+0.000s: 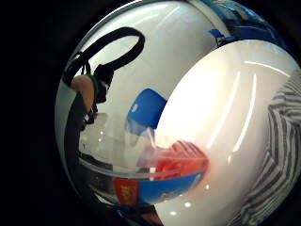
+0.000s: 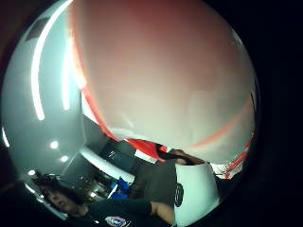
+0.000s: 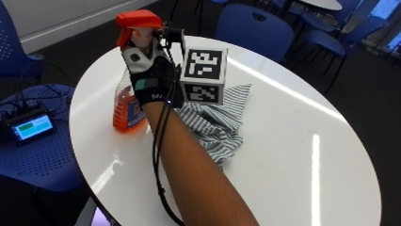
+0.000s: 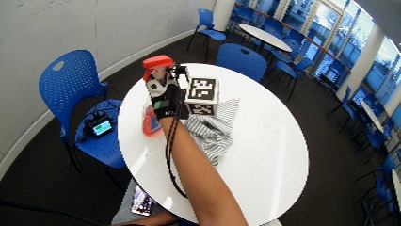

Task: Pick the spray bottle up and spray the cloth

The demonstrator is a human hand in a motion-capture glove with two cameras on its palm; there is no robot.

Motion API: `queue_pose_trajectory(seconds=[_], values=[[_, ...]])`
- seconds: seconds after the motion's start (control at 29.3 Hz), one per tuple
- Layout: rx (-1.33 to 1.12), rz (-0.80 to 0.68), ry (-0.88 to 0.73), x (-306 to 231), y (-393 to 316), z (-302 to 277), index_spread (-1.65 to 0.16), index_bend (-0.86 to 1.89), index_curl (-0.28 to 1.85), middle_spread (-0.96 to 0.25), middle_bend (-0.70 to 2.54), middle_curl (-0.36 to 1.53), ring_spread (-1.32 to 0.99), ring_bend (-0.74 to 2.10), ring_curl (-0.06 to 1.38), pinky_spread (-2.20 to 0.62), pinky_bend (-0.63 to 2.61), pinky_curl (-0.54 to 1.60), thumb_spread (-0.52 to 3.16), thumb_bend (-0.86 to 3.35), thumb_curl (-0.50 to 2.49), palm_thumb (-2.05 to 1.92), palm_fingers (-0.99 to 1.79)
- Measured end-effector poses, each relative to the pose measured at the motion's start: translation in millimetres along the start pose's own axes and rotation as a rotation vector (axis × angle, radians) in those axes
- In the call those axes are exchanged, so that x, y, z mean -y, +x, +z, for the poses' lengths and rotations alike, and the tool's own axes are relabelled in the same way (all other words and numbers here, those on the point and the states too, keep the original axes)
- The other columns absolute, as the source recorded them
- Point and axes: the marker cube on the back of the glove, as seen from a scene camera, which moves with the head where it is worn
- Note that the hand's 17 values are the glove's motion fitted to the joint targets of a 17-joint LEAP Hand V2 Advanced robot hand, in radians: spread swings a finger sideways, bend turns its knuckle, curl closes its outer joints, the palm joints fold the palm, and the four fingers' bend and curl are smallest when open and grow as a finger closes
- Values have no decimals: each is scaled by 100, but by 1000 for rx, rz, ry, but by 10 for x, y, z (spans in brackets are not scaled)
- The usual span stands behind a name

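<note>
Right hand (image 3: 150, 70) in black glove wrapped around neck of spray bottle (image 3: 128, 110), just under the orange trigger head (image 3: 138, 21). Bottle upright with orange liquid, blue label; can't tell if its base touches the white round surface (image 3: 300, 141) or is just above it. Striped cloth (image 3: 216, 120) crumpled on surface just beside bottle, partly behind the forearm. Little-finger palm view: bottle body (image 1: 155, 179) close to palm, cloth (image 1: 277, 155) at the edge.

Shiny table, soft cloth, see-through bottle

The round table (image 3: 300, 141) is white, smooth and shiny. The striped cloth (image 3: 216, 122) looks soft and crumpled. The spray bottle (image 3: 128, 106) is clear plastic, and its red top (image 3: 139, 21) is hard plastic.
</note>
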Motion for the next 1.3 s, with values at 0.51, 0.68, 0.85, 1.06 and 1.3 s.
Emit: queue_pose_trajectory(seconds=[0.51,0.68,0.85,1.06,1.3], values=[[-165,83,-80,-30,264,-106,-32,5,47,-19,64,51,-15,46,43,15,15,29,83,-5,66,79,66],[-231,99,-162,-79,267,-100,-33,3,39,-17,52,46,-13,45,41,20,21,31,86,-4,61,77,47],[-331,43,-206,-170,256,-180,-34,3,32,-13,40,41,-12,47,40,23,29,33,85,-3,57,79,34],[-452,-103,-256,-461,150,-450,-33,5,26,-8,29,37,-8,45,38,24,41,36,86,-7,51,71,21],[-568,-305,-251,-861,-106,-679,-33,7,21,-5,28,36,-7,49,36,24,43,36,87,-6,45,62,19]])
